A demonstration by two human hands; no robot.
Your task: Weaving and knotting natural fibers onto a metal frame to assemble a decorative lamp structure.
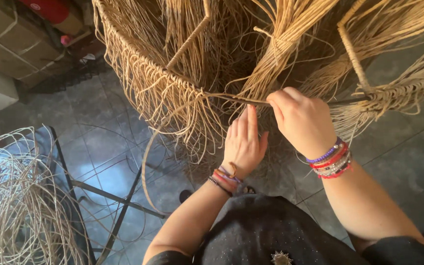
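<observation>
Above grey tiles, right-hand fingers (277, 100) pinch strand (231, 98).

Beneath me I see a floor of dark grey tiles (408, 162), glossy in patches where light falls on it. A large half-woven wicker frame (143, 73) stands on it, loose pale strands hanging down its side to the tiles. At my lower left a black metal stand (119, 196) rests its thin legs on the floor — a tangled coil of cane (20, 206) sits just beside it. Cardboard boxes (11, 44) are stacked in the far left corner.
</observation>
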